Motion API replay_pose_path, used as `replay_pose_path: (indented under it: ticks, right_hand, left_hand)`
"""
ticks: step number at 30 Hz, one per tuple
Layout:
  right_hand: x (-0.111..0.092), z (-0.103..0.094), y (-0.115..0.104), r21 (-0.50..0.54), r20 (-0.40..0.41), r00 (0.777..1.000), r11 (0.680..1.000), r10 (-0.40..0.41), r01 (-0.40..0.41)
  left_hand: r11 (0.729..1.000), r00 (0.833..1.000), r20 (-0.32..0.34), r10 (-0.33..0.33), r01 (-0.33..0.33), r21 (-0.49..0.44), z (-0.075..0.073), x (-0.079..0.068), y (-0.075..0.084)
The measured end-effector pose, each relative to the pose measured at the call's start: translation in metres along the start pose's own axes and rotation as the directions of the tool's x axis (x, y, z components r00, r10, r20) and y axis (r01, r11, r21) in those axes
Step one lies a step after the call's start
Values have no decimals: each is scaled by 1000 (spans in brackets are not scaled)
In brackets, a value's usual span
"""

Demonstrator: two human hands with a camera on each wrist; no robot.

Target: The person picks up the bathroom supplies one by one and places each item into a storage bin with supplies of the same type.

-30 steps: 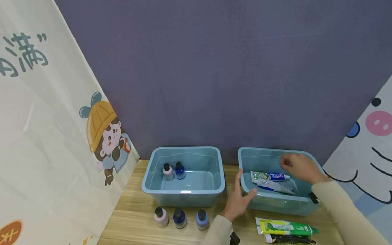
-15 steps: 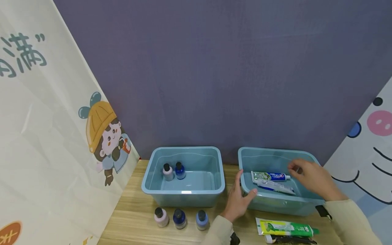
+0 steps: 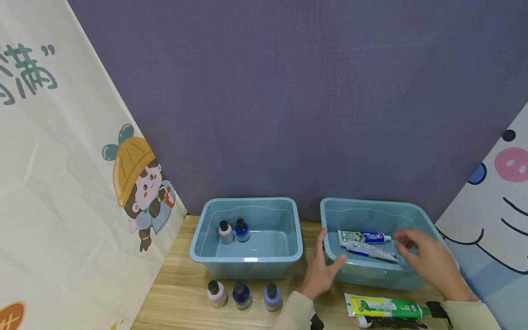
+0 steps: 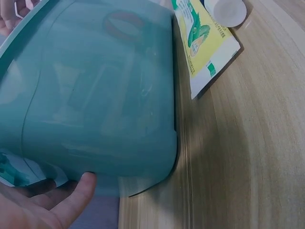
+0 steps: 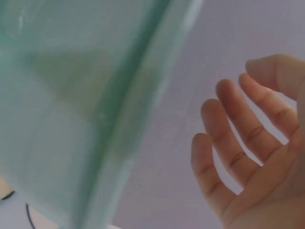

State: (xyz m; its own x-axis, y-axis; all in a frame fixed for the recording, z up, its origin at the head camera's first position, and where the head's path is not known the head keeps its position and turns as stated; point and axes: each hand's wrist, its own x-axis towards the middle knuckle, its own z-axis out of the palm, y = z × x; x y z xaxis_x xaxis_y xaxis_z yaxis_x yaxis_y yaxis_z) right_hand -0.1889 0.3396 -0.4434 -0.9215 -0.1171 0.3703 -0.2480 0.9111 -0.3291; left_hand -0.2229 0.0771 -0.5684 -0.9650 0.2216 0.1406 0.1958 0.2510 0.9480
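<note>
Two tubes (image 3: 369,251) are held in the right bin (image 3: 379,277), touched by the spread left hand (image 3: 319,272). The relaxed right hand (image 5: 267,183) is seen palm-on only from its wrist. The wooden table (image 3: 173,284) is purple-backed.

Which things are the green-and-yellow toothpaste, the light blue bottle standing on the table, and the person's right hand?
Green-and-yellow toothpaste (image 3: 383,306): head view, middle of the printed tube.
Light blue bottle (image 3: 272,300): head view, its body below the dark cap.
Right hand (image 3: 430,260): head view, back of the hand.
</note>
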Motion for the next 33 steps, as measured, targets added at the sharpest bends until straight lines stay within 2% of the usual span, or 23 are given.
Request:
replay_pose_path:
  ticks: [12, 20, 23, 29, 33]
  right_hand:
    - [-40, 25, 0, 75, -150, 988, 997, 29, -18]
    - [-63, 38, -3, 108, -244, 969, 994, 49, -23]
    - [-73, 44, -2, 104, -237, 969, 994, 61, -37]
    - [-92, 56, 1, 60, -182, 974, 990, 135, -126]
    - [-101, 67, 6, 41, -92, 980, 984, 175, -172]
  left_hand:
    - [1000, 1000, 5, -3, 3, -14, 0, -1, 3]
    - [1000, 1000, -1, -9, 9, -6, -1, -2, 3]
    - [1000, 1000, -1, -9, 9, -13, -1, -2, 3]
    - [1000, 1000, 1, -15, 15, -20, 0, -3, 2]
    - [1000, 1000, -3, -17, 17, -23, 1, -2, 2]
